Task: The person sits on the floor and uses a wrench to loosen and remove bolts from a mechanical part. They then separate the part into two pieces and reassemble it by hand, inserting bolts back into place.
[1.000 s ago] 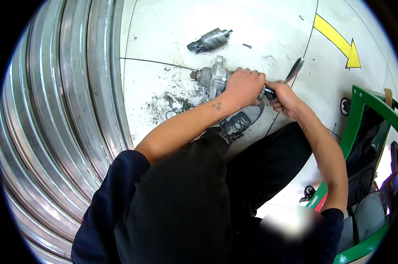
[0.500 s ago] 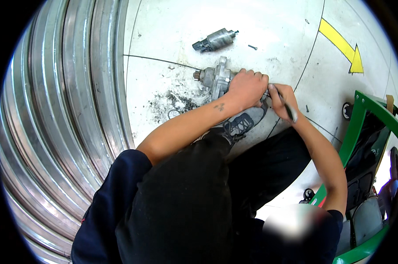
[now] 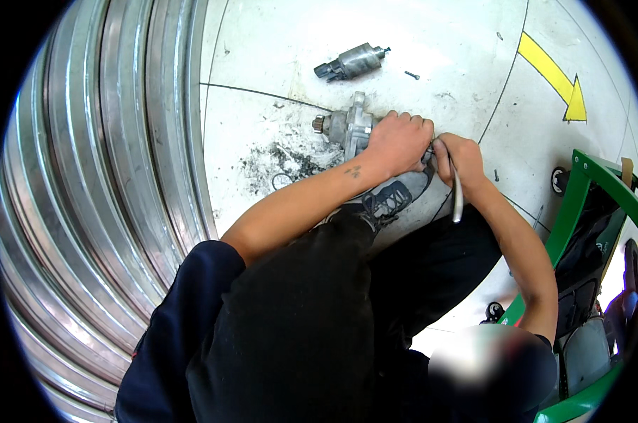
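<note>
A grey metal starter motor (image 3: 358, 125) lies on the floor, its toothed pinion pointing left. My left hand (image 3: 401, 143) is closed over the motor's right part, hiding most of it. Just right of that, my right hand (image 3: 462, 161) is wrapped round a hand tool with a slim shiny metal handle (image 3: 458, 201). The handle sticks out below the fist toward me; the tool's head is hidden at the motor's right end. Beyond the motor lie a cylindrical solenoid (image 3: 360, 61) with a dark connector and a small bolt (image 3: 412, 75).
My shoe (image 3: 389, 201) is close beneath my left wrist. Black grime and a thin dark ring (image 3: 281, 182) lie left of it. A small screw (image 3: 496, 175) lies right of my right hand. A green-framed cart (image 3: 578, 187) stands at right, a ribbed metal shutter (image 3: 121, 176) at left.
The tool's handle has swung leftward and now points more nearly straight toward me. My left hand keeps its place on the motor. The whole view has shifted slightly.
</note>
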Tool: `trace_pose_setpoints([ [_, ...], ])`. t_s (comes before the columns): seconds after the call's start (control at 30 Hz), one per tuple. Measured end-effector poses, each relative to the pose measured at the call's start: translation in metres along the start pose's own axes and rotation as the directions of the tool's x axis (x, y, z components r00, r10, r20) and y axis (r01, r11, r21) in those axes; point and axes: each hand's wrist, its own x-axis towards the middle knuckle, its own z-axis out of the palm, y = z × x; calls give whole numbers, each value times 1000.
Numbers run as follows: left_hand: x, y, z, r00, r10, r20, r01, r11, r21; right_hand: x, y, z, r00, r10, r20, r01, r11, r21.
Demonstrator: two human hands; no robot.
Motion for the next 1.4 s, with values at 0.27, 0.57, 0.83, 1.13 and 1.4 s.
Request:
trace_pose_setpoints([
  [0.27,-2,0,1,1000,-8,-19,7,999,-35,3,-9,-5,960,255,119,-275,938,211],
  [0.57,-3,-3,0,1000,10,-22,-11,999,-38,19,7,-16,442,538,718,-896,235,376],
  [0.83,-3,-3,4,997,23,-76,-23,1000,-8,2,1,-6,990,-138,33,142,979,-148],
  [1.13,-2,-3,2,998,17,-63,-19,999,-27,-2,-7,3,974,226,-30,-220,965,142],
  [1.4,-4,-4,0,993,50,-104,-51,999,-11,5,-14,-5,947,302,114,-320,918,233],
])
